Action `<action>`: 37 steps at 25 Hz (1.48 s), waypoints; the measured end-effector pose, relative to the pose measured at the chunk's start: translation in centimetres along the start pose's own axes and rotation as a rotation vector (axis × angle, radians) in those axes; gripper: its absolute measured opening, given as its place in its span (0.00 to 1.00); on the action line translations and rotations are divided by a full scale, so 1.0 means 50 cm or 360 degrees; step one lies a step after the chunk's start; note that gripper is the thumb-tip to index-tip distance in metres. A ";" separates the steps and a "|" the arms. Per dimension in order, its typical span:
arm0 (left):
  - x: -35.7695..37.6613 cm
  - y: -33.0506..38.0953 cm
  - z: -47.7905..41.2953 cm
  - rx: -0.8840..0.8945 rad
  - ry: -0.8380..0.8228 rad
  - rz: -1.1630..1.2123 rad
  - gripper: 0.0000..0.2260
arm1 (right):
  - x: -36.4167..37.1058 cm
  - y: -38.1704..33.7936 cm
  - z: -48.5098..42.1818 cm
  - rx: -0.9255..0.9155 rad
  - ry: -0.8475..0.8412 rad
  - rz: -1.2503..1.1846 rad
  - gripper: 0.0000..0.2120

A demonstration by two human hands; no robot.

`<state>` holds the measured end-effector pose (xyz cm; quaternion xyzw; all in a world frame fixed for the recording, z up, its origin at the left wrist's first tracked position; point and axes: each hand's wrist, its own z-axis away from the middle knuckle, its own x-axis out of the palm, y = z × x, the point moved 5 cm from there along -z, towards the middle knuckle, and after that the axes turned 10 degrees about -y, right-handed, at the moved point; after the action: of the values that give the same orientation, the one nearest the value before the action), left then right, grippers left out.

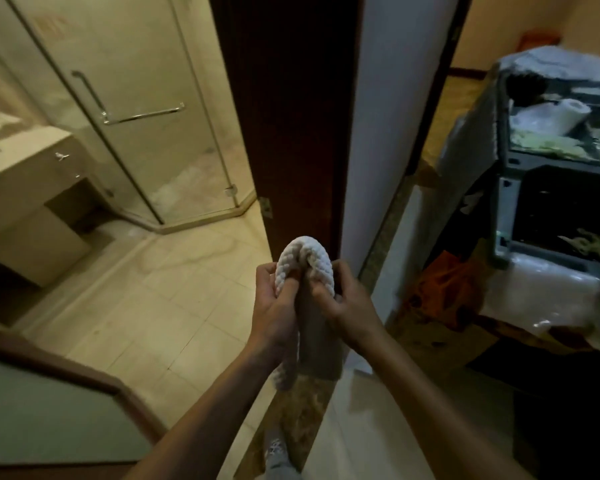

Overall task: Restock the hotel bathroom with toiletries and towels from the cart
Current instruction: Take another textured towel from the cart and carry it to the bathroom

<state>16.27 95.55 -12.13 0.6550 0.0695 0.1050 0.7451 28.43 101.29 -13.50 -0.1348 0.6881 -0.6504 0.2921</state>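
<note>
A pair of white hotel slippers [305,252] with a waffle-textured top and grey soles is held in front of me at the bathroom doorway. My left hand [274,303] grips the left side of the slippers, thumb on the white fabric. My right hand [343,299] grips the right side, fingers curled over the edge. The housekeeping cart [506,161] stands to my right with a white roll [568,117] and pale packets on its top shelf.
A dark wooden door [291,116] stands open ahead. A glass shower cubicle [125,109] with a chrome handle fills the bathroom's far corner, and a vanity counter [25,168] is at left. An orange cloth [444,289] lies beside the cart. My shoe shows below.
</note>
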 end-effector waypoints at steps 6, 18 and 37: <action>-0.137 -0.039 -0.062 -0.0166 0.0088 0.0194 0.08 | 0.107 -0.015 -0.117 0.0080 -0.0077 0.0134 0.06; -0.442 -0.007 -0.292 -0.0062 0.0195 0.0276 0.10 | 0.318 -0.071 -0.456 0.0090 -0.0074 0.0270 0.14; -0.741 0.088 -0.570 0.0042 0.0425 0.0324 0.32 | 0.507 -0.149 -0.862 -0.0195 -0.0573 0.0093 0.12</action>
<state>-26.77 114.29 -12.79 0.6485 0.1026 0.2651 0.7061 -18.02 121.26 -12.71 -0.2464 0.6667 -0.5640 0.4205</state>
